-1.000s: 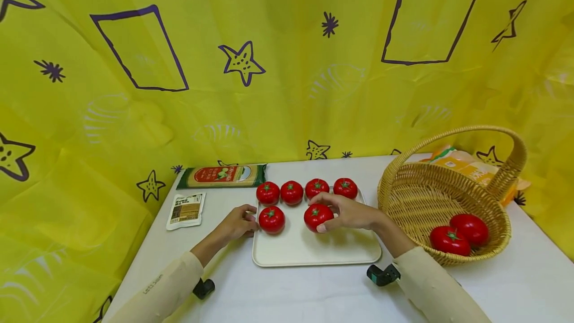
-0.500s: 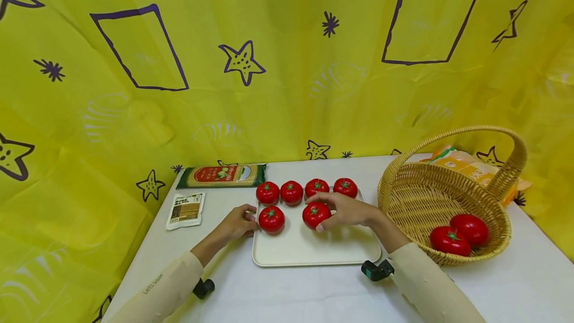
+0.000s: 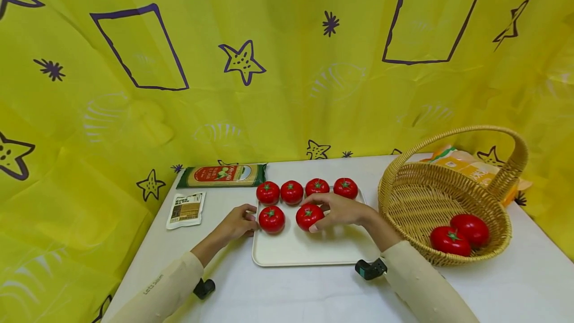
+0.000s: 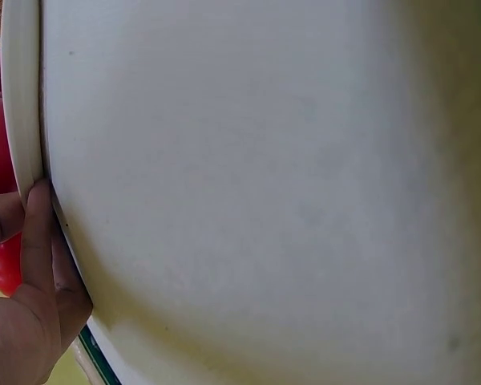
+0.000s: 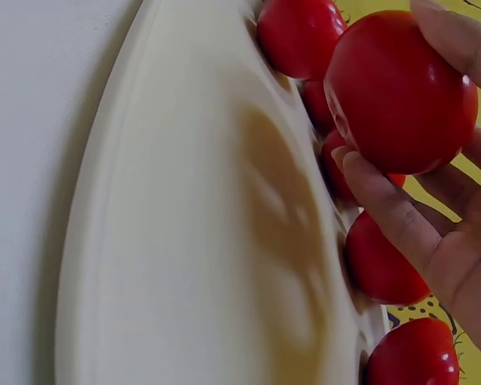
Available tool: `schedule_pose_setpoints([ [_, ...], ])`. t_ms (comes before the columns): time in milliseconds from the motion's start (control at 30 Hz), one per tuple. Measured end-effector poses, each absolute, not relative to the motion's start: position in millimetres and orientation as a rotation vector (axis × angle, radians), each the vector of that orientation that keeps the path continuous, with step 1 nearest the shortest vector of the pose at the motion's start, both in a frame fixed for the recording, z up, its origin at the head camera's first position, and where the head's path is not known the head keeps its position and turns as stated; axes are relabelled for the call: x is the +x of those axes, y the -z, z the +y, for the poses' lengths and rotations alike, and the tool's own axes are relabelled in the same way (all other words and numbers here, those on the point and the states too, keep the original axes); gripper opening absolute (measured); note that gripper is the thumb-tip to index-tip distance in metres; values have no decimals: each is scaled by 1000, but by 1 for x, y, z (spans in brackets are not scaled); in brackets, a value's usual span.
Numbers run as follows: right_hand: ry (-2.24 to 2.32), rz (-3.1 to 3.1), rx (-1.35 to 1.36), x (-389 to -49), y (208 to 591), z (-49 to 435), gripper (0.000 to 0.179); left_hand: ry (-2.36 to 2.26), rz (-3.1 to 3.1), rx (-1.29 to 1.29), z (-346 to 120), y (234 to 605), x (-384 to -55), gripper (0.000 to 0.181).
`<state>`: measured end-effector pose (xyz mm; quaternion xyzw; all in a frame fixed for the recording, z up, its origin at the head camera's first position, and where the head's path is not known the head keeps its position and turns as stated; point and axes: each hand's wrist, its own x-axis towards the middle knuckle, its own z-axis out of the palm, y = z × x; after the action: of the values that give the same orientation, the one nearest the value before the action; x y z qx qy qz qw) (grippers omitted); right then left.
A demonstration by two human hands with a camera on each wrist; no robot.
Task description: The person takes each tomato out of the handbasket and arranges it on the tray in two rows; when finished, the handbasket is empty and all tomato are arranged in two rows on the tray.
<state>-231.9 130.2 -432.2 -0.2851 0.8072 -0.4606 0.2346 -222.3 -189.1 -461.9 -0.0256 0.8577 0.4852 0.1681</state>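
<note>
My right hand (image 3: 341, 211) grips a red tomato (image 3: 309, 217) with a green stem. In the right wrist view this tomato (image 5: 405, 92) is held between thumb and fingers above the cream tray (image 5: 184, 224), its shadow falling on the tray. My left hand (image 3: 237, 222) holds the left edge of the tray (image 3: 314, 255), thumb and fingers at the rim (image 4: 24, 104) in the left wrist view. One tomato (image 3: 271, 220) sits on the tray beside that hand. Along the tray's far side stands a row of several tomatoes (image 3: 292, 193).
At the right stands a wicker basket (image 3: 412, 203) with a tall handle, holding two tomatoes (image 3: 450, 240). An orange bag (image 3: 466, 163) lies behind it. A green packet (image 3: 224, 176) and a small white sachet (image 3: 186, 211) lie at the left, before a yellow curtain (image 3: 287, 113).
My right hand has moved left over the tray with the tomato, bringing it closer to the front-left tomato. The left hand has stayed at the tray's edge.
</note>
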Motion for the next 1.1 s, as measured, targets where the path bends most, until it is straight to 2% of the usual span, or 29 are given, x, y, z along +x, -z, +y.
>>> schedule_pose_setpoints([
  [1100,1227,2257,-761,-238,438,114,53,-1420,2431,-61,-189,463,-222,45],
])
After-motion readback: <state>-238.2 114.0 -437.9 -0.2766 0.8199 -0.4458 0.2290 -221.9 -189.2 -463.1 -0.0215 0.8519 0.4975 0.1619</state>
